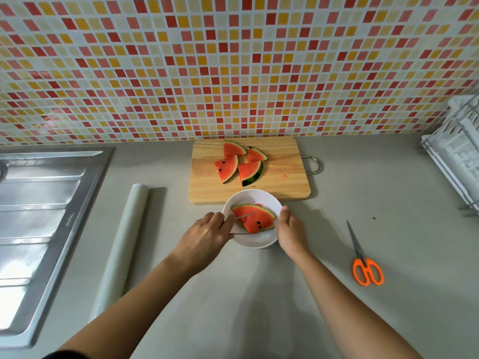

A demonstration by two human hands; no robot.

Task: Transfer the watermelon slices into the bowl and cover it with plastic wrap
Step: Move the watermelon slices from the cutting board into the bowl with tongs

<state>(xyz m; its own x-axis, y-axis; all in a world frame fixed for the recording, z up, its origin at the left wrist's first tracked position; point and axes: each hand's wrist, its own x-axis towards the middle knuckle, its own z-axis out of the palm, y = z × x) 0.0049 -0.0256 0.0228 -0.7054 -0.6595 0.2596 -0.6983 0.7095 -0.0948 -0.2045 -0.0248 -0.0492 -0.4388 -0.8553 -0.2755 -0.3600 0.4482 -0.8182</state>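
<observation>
A white bowl [259, 196] stands on the grey counter just in front of a wooden cutting board [282, 182]. Watermelon slices [255, 218] lie inside the bowl. My left hand [204, 234] holds thin metal tongs [246, 215] whose tips reach over the slices in the bowl. My right hand [291, 233] grips the bowl's right rim. Several more watermelon slices [241, 163] lie on the board. A roll of plastic wrap [124, 242] lies lengthwise on the counter to the left.
Orange-handled scissors [365, 265] lie on the counter to the right. A steel sink with drainboard [39, 211] fills the left side. A white wire dish rack [456, 151] stands at the far right. A mosaic tile wall rises behind the board.
</observation>
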